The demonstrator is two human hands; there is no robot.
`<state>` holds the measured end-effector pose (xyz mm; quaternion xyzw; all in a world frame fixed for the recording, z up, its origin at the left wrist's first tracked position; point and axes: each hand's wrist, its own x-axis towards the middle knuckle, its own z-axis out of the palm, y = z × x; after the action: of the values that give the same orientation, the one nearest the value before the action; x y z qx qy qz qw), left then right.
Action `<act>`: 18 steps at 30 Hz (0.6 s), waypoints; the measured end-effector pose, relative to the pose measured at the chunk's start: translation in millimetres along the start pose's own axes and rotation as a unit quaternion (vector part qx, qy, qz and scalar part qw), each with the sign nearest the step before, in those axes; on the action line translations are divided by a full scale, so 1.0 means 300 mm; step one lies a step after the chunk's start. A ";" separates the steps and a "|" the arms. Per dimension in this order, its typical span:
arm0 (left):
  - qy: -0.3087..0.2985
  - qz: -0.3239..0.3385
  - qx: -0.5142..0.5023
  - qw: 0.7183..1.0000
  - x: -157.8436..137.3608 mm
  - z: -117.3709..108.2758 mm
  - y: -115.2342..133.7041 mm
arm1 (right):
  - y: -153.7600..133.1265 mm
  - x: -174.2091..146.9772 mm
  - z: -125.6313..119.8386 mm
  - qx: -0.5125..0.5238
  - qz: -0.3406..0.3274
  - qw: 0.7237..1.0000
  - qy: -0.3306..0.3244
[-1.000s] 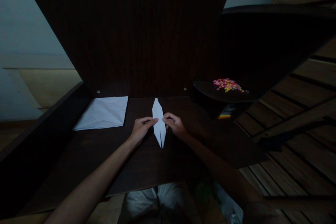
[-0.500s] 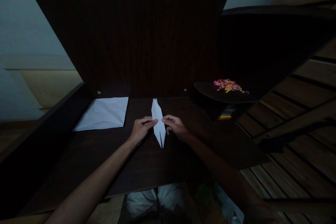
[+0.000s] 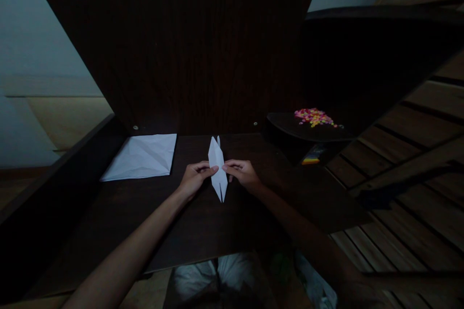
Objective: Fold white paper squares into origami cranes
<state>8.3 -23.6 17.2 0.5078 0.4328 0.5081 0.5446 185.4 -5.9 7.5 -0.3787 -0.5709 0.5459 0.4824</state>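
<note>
Between my two hands is a narrow piece of folded white paper [image 3: 218, 158], pointed at both ends, with a slit showing at its near tip and two points parted at its far end. My left hand [image 3: 195, 177] pinches its left edge, thumb on top. On the opposite edge, my right hand [image 3: 243, 174] grips the paper with its thumb on top and fingers behind. The fingers under the paper are partly hidden. To the left, a stack of creased white paper sheets [image 3: 143, 156] lies on the dark wooden desk [image 3: 152, 222].
A small corner shelf [image 3: 286, 124] at the right bears a heap of small pink and yellow pieces [image 3: 314, 117]. Beneath it sits a yellow-and-dark packet [image 3: 311, 160]. A tall dark back panel [image 3: 195, 48] rises behind the desk, and a low side board [image 3: 61, 164] borders its left.
The folded paper has turned slightly in my hands, and its far points have spread further apart. Both hands keep hold of it in nearly the same place.
</note>
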 end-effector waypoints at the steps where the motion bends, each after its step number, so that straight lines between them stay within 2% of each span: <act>1: -0.001 0.001 0.000 1.000 -0.001 0.001 0.001 | 0.000 -0.001 0.000 -0.009 -0.008 1.000 0.001; 9: -0.019 -0.062 -0.091 0.994 -0.002 0.009 -0.004 | 0.012 -0.005 0.008 -0.035 -0.045 0.998 0.025; 18: 0.004 -0.048 -0.068 0.997 -0.004 0.008 -0.002 | -0.012 -0.014 0.010 -0.052 -0.032 0.997 0.037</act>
<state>10.7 -24.9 16.8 0.4462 0.4236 0.5117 0.5997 183.8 -11.2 10.9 -0.4046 -0.5920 0.4854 0.5003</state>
